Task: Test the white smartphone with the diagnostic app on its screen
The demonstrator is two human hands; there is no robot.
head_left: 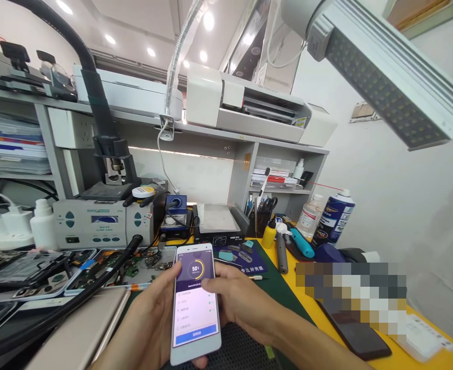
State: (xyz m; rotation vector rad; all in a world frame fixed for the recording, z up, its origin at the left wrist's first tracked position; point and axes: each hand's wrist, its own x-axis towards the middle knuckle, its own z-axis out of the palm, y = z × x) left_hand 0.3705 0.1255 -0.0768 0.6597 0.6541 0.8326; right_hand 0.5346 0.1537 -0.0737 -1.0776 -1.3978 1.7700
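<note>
A white smartphone [194,303] is held upright over the bench, its lit screen showing a 50% dial and a list. My left hand [149,318] wraps the phone's left edge from below and behind, fingers curled round it. My right hand [237,298] grips the phone's right edge, its thumb lying on the screen near the dial. Both forearms come in from the bottom edge.
A rework station [103,223], a white bottle [43,223] and opened phones [37,272] stand to the left. A heating plate [218,221], tool holder [263,216], spray can [334,218] and a dark phone [355,334] lie right on the yellow-edged mat. An LED lamp [388,77] hangs overhead.
</note>
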